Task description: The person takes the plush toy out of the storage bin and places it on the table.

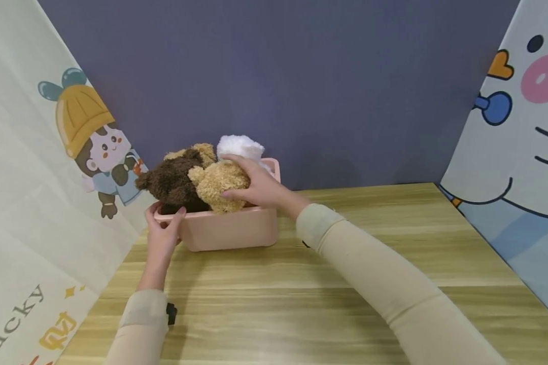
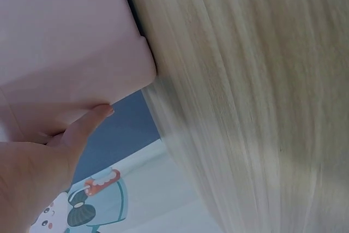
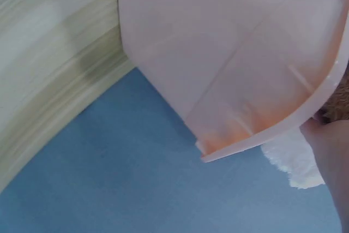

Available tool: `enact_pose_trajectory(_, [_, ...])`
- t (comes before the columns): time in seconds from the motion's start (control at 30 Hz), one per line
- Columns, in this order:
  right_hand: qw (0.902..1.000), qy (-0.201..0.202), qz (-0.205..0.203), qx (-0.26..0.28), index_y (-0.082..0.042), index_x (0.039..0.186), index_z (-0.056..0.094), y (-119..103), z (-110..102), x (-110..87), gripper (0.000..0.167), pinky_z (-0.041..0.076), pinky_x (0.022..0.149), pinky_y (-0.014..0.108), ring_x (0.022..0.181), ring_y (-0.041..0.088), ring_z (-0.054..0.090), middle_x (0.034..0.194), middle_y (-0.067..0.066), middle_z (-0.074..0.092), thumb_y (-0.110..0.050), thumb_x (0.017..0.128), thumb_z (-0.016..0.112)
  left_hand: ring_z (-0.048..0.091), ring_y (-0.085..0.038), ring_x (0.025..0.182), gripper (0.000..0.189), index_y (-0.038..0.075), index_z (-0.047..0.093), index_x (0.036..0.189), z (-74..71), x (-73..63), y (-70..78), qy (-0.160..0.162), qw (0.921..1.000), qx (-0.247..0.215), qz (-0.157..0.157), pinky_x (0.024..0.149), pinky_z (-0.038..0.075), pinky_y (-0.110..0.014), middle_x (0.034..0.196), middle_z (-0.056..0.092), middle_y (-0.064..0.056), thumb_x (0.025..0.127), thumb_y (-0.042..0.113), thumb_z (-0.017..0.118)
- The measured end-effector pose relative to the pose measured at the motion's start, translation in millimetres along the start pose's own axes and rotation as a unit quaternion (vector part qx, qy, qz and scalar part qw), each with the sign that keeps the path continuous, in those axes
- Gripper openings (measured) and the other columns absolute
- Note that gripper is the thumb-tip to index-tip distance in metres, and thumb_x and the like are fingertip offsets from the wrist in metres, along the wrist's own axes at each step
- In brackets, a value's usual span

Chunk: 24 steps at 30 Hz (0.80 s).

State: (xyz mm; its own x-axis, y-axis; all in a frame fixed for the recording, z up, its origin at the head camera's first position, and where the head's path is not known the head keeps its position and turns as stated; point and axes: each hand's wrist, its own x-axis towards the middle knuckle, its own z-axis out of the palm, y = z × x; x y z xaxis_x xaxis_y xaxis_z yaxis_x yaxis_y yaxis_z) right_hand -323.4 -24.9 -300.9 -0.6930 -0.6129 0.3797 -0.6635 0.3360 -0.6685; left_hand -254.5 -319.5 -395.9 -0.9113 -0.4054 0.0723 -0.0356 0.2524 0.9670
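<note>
A pink plastic bin [image 1: 230, 230] stands on the wooden table against the back wall, filled with plush toys. My left hand [image 1: 161, 238] grips its front left corner at the rim; in the left wrist view the hand's fingers [image 2: 90, 124] lie against the bin's side. With thumb and fingers spread round it, my right hand [image 1: 267, 188] holds a light brown curly teddy bear [image 1: 216, 183] at the bin's right part. Beside that bear lies a dark brown plush bear [image 1: 173, 181]. Behind them are another tan plush [image 1: 204, 152] and a white fluffy plush [image 1: 239, 147], partly hidden.
The wooden tabletop [image 1: 370, 258] extends to the right and front of the bin. A dark blue-grey wall [image 1: 301, 91] rises behind it. Printed cartoon cloths hang at both sides, the left one [image 1: 41, 203] close to the bin.
</note>
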Motion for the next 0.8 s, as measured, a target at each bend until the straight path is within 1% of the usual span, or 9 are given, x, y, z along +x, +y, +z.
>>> enact_pose_trajectory(0.13, [0.9998,0.003,0.02,0.0,-0.035,0.163,0.041,-1.9,0.9,2.6,0.084,0.034,0.129,0.056,0.16,0.025,0.035,0.172,-0.003,0.038,-0.048,0.092,0.083,0.043,-0.037,0.152,0.093,0.043,0.009,0.166,-0.1,-0.5,-0.2,0.004,1.0,0.008,-0.002,0.107,0.052,-0.068,0.181,0.01,-0.001,0.096,0.064,0.067])
enact_pose_trajectory(0.23, [0.9987,0.001,0.039,0.031,-0.036,0.157,0.051,-3.7,-4.1,2.3,0.071,0.039,0.126,0.053,0.158,0.022,0.038,0.168,-0.006,0.045,-0.042,0.093,0.083,0.046,-0.034,0.149,0.091,0.043,0.013,0.165,0.6,-0.4,1.1,0.017,0.9996,0.021,0.0,0.096,0.059,-0.051,0.18,0.013,0.004,0.095,0.065,0.068])
enact_pose_trajectory(0.33, [0.9953,0.008,0.076,0.059,-0.042,0.151,0.056,-9.4,-12.0,-0.6,0.064,0.042,0.124,0.054,0.158,0.023,0.038,0.167,-0.009,0.046,-0.037,0.093,0.084,0.05,-0.032,0.145,0.09,0.042,0.015,0.165,1.3,0.2,2.0,0.027,0.9993,0.027,0.003,0.084,0.056,-0.032,0.18,0.017,0.005,0.095,0.063,0.068])
enact_pose_trajectory(0.4, [0.9928,0.017,0.097,0.068,-0.045,0.147,0.059,-12.5,-17.9,-2.4,0.062,0.041,0.124,0.055,0.159,0.023,0.036,0.167,-0.011,0.045,-0.036,0.092,0.085,0.052,-0.032,0.142,0.09,0.041,0.016,0.165,1.4,0.8,1.6,0.03,0.9992,0.026,0.006,0.079,0.055,-0.029,0.179,0.019,0.005,0.095,0.062,0.069])
enact_pose_trajectory(0.47, [0.9894,0.03,0.111,0.088,-0.045,0.144,0.061,-14.8,-24.3,-4.8,0.059,0.041,0.124,0.054,0.16,0.022,0.035,0.167,-0.01,0.044,-0.032,0.092,0.085,0.052,-0.03,0.14,0.09,0.042,0.016,0.165,1.2,1.2,1.2,0.03,0.9992,0.025,0.006,0.078,0.056,-0.03,0.179,0.019,0.005,0.095,0.063,0.069])
enact_pose_trajectory(0.67, [0.9798,0.07,0.115,0.148,-0.038,0.144,0.063,-15.3,-44.5,-12.3,0.055,0.048,0.118,0.051,0.149,0.018,0.048,0.17,-0.008,0.039,-0.024,0.094,0.084,0.055,-0.03,0.134,0.092,0.043,0.016,0.165,-1.6,0.6,3.5,0.028,0.999,0.035,0.0,0.077,0.061,-0.04,0.176,0.028,-0.002,0.093,0.066,0.07])
enact_pose_trajectory(0.7, [0.9781,0.078,0.117,0.154,-0.039,0.143,0.063,-15.6,-47.7,-13.4,0.056,0.053,0.112,0.051,0.134,0.017,0.059,0.16,-0.004,0.052,-0.025,0.094,0.084,0.055,-0.032,0.135,0.093,0.043,0.016,0.165,-2.0,0.4,3.9,0.025,0.999,0.036,-0.001,0.079,0.063,-0.043,0.176,0.028,-0.003,0.093,0.066,0.07])
enact_pose_trajectory(0.77, [0.9762,0.095,0.113,0.159,-0.04,0.143,0.063,-16.8,-54.4,-15.3,0.057,0.056,0.106,0.046,0.119,0.01,0.064,0.147,-0.015,0.056,-0.027,0.092,0.086,0.053,-0.036,0.139,0.094,0.042,0.015,0.165,-2.1,0.1,4.4,0.018,0.9994,0.029,-0.004,0.081,0.065,-0.05,0.176,0.026,-0.006,0.093,0.065,0.07])
enact_pose_trajectory(0.8, [0.9742,0.104,0.109,0.168,-0.04,0.143,0.063,-18.4,-58.2,-16.0,0.057,0.058,0.098,0.043,0.11,0.006,0.067,0.134,-0.016,0.064,-0.027,0.092,0.086,0.051,-0.037,0.141,0.094,0.042,0.014,0.165,-2.2,-0.2,4.5,0.015,0.9996,0.023,-0.006,0.082,0.065,-0.054,0.177,0.025,-0.006,0.093,0.065,0.07])
